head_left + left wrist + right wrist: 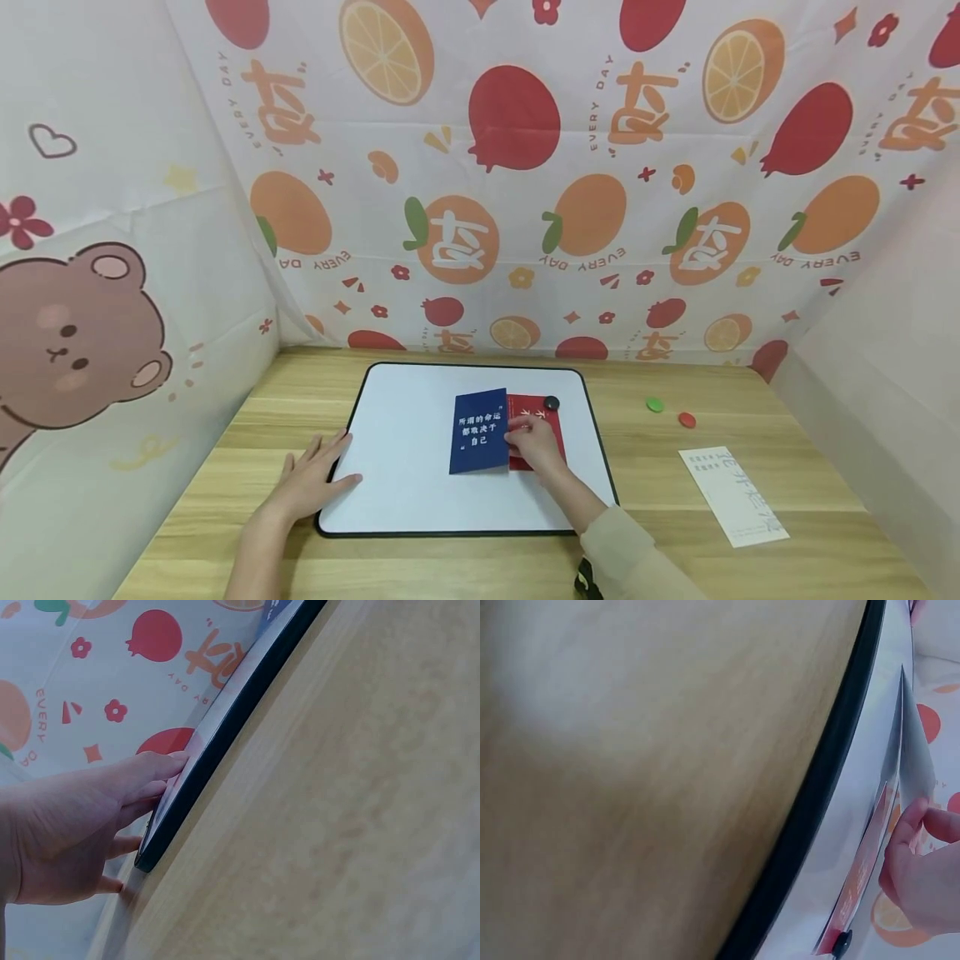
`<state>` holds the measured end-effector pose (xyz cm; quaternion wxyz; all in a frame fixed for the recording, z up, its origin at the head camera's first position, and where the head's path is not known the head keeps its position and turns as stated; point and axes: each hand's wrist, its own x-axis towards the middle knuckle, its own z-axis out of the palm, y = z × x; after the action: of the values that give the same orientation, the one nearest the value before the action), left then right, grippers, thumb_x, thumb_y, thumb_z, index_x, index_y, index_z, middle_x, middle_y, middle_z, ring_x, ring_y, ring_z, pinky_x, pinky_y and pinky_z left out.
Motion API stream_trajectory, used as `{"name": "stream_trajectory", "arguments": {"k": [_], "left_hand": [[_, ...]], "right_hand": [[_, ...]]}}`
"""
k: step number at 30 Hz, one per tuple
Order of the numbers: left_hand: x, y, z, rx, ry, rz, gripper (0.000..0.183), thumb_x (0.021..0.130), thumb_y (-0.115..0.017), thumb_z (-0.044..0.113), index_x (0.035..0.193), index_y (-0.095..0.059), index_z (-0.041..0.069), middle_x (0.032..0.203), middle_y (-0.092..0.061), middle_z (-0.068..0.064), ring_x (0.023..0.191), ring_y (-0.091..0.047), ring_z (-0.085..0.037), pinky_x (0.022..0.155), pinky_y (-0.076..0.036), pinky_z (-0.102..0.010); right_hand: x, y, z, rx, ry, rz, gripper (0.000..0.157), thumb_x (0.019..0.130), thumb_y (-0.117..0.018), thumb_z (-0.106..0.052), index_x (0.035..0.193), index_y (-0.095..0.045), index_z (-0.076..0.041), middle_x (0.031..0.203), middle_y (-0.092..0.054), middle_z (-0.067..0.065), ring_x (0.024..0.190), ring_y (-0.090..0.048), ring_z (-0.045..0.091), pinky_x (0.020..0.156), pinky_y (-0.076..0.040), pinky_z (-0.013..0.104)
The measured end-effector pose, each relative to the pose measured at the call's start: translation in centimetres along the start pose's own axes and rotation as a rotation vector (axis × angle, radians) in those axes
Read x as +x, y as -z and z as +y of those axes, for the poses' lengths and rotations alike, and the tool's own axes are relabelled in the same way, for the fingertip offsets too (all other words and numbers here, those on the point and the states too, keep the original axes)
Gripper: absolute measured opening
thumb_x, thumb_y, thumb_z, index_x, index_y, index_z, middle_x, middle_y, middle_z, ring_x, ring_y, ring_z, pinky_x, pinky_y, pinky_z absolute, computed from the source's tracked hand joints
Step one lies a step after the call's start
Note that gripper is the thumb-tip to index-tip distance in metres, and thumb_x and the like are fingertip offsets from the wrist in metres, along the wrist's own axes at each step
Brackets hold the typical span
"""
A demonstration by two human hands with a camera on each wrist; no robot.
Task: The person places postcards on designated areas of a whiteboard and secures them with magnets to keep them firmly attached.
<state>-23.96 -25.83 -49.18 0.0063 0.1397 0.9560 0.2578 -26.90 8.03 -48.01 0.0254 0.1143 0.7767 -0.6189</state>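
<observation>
A navy blue card point(478, 433) with white writing stands out over a whiteboard point(397, 450) with a black rim. My right hand point(534, 446) pinches the card's right edge between thumb and fingers. In the right wrist view the card's pale back point(913, 750) lifts at an angle from the board. Partly behind this hand lies a red card point(553, 425), with a black round magnet point(551, 402) on its top right corner. My left hand point(306, 483) rests at the board's left edge, fingers spread and thumb on the white surface; the left wrist view shows its fingers beside the rim.
To the right of the board, a green magnet point(655, 405) and a red magnet point(687, 420) lie on the wooden table point(645, 492). Nearer to me is a white card point(733, 497) with writing. A fruit-print cloth point(525, 200) hangs behind the table.
</observation>
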Motion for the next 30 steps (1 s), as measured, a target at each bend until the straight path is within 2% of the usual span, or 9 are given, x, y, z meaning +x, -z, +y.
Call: {"name": "stream_trajectory", "arguments": {"k": [8, 30], "left_hand": [[-0.1, 0.0, 0.0, -0.004, 0.001, 0.003, 0.071, 0.085, -0.063, 0.040, 0.136, -0.039, -0.003, 0.142, -0.031, -0.023, 0.126, -0.016, -0.053, 0.091, -0.002, -0.073], [-0.2, 0.3, 0.5, -0.007, 0.008, -0.008, 0.072, 0.085, -0.062, 0.040, 0.136, -0.038, -0.003, 0.142, -0.030, -0.023, 0.127, -0.015, -0.052, 0.092, -0.002, -0.072]], "right_hand": [[0.2, -0.2, 0.0, -0.066, -0.007, 0.016, 0.023, 0.085, -0.061, -0.002, 0.108, -0.062, 0.001, 0.077, -0.061, 0.008, 0.059, -0.058, 0.014, 0.057, -0.052, 0.024], [1.0, -1.2, -0.1, -0.179, -0.016, 0.048, 0.015, 0.084, -0.063, -0.002, 0.098, -0.062, 0.000, 0.077, -0.058, 0.009, 0.057, -0.058, 0.015, 0.051, -0.050, 0.021]]}}
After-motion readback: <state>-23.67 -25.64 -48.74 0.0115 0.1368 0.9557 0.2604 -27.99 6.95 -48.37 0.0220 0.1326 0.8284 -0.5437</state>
